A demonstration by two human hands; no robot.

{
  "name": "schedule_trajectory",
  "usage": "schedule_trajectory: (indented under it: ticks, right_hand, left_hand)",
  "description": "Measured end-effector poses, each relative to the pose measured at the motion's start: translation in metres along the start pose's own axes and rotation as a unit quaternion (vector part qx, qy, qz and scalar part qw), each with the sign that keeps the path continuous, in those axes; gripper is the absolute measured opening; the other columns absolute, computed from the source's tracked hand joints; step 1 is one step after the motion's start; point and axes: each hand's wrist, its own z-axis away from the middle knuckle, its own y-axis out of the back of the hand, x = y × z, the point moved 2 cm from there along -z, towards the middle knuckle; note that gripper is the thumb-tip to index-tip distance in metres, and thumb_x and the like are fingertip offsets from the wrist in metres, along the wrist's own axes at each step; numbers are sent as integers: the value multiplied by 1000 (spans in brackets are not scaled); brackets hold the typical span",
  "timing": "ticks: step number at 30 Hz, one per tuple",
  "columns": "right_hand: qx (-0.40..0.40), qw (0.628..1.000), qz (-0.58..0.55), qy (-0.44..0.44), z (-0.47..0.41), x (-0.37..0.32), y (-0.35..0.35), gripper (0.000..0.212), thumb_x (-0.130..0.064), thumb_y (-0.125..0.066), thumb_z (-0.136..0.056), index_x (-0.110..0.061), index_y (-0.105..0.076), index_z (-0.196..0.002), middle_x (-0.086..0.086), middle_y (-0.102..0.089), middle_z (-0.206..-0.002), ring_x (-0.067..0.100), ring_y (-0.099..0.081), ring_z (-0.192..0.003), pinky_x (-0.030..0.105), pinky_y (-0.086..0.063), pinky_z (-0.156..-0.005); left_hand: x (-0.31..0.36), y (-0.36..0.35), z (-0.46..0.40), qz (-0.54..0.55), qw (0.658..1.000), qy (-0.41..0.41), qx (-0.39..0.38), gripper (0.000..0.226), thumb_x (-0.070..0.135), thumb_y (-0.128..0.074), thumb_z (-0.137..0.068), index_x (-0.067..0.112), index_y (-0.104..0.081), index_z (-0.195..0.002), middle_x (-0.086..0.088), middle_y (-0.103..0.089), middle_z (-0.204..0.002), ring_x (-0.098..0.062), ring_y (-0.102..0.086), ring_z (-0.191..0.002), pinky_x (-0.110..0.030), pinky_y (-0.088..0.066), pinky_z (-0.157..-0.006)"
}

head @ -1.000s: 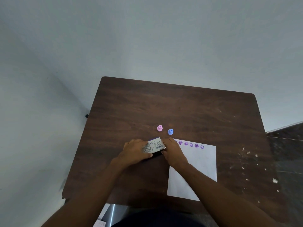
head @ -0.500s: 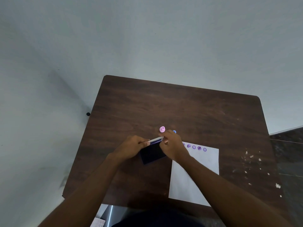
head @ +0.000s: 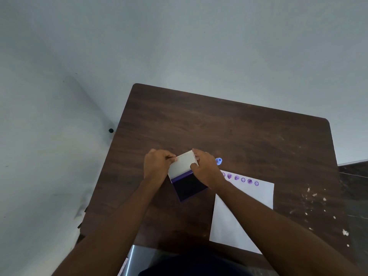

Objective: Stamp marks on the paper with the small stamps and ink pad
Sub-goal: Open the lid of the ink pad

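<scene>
Light is dim and even, cool grey, with no clear source. Soft shadows darken the wall [head: 59,176] beside the bench's [head: 219,126] left edge. No glare on the wood. Wide-angle bending skews the bench's edges; detail stays slightly soft throughout.

Ink pad [head: 189,187] open on table, dark purple face up, pale lid [head: 182,164] raised at far edge. White paper [head: 245,212] just right of it, row of purple stamp marks [head: 243,179] along far edge. Blue stamp [head: 218,161] upright beyond paper.
</scene>
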Motion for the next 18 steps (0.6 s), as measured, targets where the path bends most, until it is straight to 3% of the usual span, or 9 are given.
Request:
schedule_trajectory:
  ticks: [4,10,18]
  right_hand:
    - [-8,1000,0,3,-1,-3,-10,57,-20,-57,-91,-16,-35,-144,8,-47,-142,21,-47,-126,30,-41,-100]
    - [-32,998,45,22,-2,-7,-20,62,-19,-57,-91,-10,-30,-146,9,-34,-153,23,-33,-138,35,-29,-113]
    - [-47,995,78,45,-6,-12,-21,53,-16,-51,-94,-5,-35,-143,12,-38,-150,24,-36,-135,32,-30,-111]
  left_hand:
    - [1,-4,-3,-50,999,-9,15,18,34,-70,-87,22,-77,-99,6,-74,-94,-13,-57,-92,-32,-50,-82]
    - [5,-15,-6,-99,994,-21,27,13,30,-67,-88,23,-77,-94,5,-73,-91,-14,-58,-87,-36,-53,-81]
    - [0,-24,-6,-92,994,-39,34,20,29,-63,-90,23,-72,-107,3,-70,-99,-16,-58,-94,-34,-42,-86]
